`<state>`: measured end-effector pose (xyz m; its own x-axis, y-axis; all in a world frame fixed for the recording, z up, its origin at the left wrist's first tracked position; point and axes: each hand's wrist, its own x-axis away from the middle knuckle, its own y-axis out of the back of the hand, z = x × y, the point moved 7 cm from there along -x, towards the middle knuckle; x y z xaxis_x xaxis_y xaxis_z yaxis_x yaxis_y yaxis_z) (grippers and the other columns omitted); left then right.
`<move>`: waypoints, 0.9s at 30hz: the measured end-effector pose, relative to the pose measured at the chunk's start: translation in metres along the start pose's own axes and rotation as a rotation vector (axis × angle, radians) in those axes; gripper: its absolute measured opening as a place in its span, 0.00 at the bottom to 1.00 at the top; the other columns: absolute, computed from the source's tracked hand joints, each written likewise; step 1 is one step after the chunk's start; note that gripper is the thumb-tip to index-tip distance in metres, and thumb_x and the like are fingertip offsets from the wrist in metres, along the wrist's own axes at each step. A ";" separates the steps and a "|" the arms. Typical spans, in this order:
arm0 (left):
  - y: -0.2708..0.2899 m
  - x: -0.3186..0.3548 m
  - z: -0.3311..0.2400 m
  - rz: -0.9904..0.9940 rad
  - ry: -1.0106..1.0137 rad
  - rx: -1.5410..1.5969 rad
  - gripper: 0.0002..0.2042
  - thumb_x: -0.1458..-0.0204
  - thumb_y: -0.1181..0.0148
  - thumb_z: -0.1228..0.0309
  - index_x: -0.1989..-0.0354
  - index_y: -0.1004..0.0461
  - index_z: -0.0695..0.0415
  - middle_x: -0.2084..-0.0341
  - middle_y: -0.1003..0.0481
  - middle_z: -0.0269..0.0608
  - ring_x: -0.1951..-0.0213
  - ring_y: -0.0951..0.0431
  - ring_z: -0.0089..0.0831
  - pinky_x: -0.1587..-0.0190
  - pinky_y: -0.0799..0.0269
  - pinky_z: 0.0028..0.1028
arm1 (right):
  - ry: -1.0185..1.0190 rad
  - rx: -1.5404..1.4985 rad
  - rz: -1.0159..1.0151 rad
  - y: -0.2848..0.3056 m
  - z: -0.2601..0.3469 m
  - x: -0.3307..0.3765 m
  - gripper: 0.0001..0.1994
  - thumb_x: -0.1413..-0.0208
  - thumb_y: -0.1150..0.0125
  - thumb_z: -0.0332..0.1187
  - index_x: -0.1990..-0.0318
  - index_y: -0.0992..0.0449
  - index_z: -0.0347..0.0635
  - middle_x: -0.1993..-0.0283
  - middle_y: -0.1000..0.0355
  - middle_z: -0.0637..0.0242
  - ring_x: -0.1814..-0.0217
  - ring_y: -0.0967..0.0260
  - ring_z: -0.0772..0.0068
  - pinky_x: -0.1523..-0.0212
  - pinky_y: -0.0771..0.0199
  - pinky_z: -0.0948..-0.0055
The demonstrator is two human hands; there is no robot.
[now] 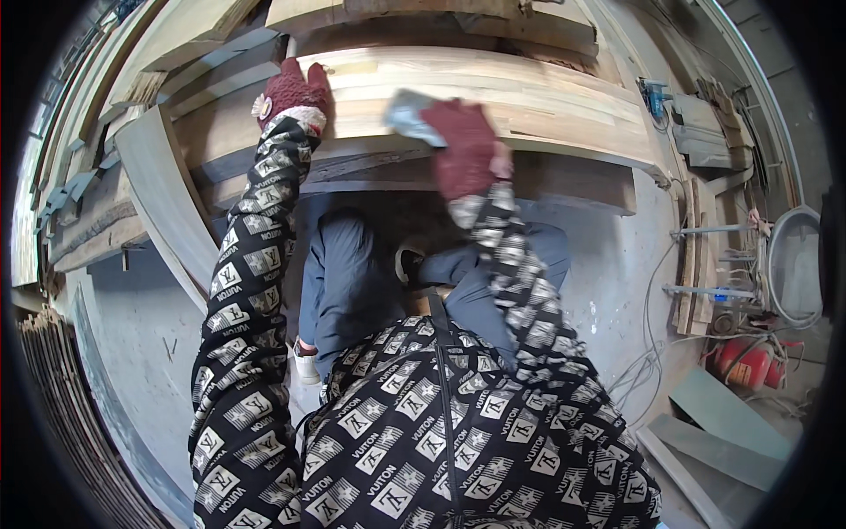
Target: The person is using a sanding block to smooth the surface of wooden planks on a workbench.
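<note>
A pale laminated wood board (555, 106) lies crosswise in front of me on other timbers. My left hand (298, 91), in a maroon knitted glove, rests at the board's left part with its fingers stretched out and thumb apart. Over the board's middle, my right hand (463, 145), also gloved in maroon, is closed on a grey-blue sheet (414, 115). Both this hand and the sheet are smeared by motion, so I cannot tell whether the sheet touches the wood.
Stacked planks (132, 88) fill the far left, and a curved board (163, 189) leans beside my left arm. To the right are a blue tool (653, 92), a grey hoop-shaped frame (793, 264), a red rounded object (745, 361) and loose cables (648, 361) on the floor.
</note>
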<state>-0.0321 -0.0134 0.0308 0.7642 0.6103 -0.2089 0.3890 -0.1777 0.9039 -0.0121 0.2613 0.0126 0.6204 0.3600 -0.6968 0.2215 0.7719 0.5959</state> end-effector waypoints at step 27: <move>-0.001 -0.003 0.006 0.008 0.019 -0.030 0.25 0.43 0.56 0.49 0.47 0.32 0.56 0.54 0.27 0.59 0.50 0.27 0.55 0.46 0.35 0.47 | -0.245 0.517 -0.009 0.134 -0.171 0.023 0.14 0.45 0.45 0.31 0.51 0.23 0.55 0.53 0.25 0.60 0.50 0.29 0.53 0.48 0.30 0.60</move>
<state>-0.0315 -0.0201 0.0280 0.7572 0.6236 -0.1943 0.3669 -0.1600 0.9164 -0.0968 0.4625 0.0077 0.7595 0.1752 -0.6264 0.5284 0.3956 0.7512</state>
